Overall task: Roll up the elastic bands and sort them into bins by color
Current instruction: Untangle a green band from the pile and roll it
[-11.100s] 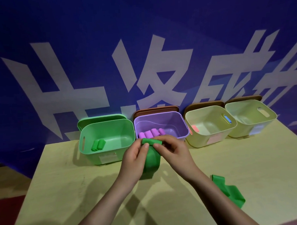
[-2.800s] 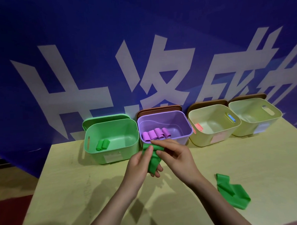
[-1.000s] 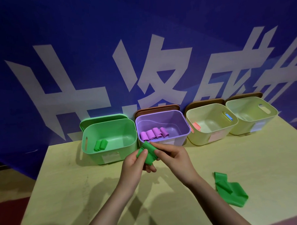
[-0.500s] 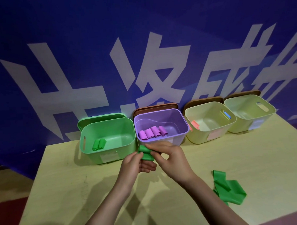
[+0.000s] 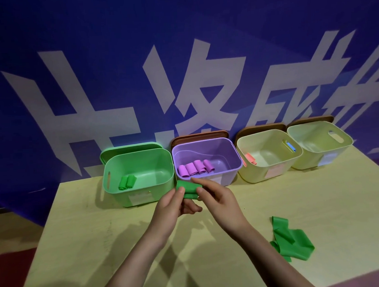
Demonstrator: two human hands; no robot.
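Green bin (image 5: 139, 165), at 10 o'clock from the hands: two rolled green bands (image 5: 127, 182) lie on its floor near the left wall. Its lid leans behind it, presumably to keep the mouth open for drops.

Left hand (image 5: 171, 206) and right hand (image 5: 219, 198), centre of view: both pinch the green roll (image 5: 187, 188) between thumb and fingertips, held in the air just in front of the gap between the green bin and the purple bin (image 5: 206, 155). Two-handed pinch likely keeps the coil from springing open. Roll looks nearly complete; judged next step is a drop into the green bin.

Purple bin at 12 o'clock: several purple rolls (image 5: 195, 167) in a row. Cream bin (image 5: 269, 155) at 2 o'clock holds something pink at its left wall; what it is, cannot tell. Far cream bin (image 5: 320, 144) further right; contents unclear.

Loose green band (image 5: 292, 243) lies crumpled at 4 o'clock, well apart from the hands, not yet rolled.

Surface: pale yellow-green table (image 5: 101, 244). Behind: blue banner (image 5: 71, 50) with large white characters.
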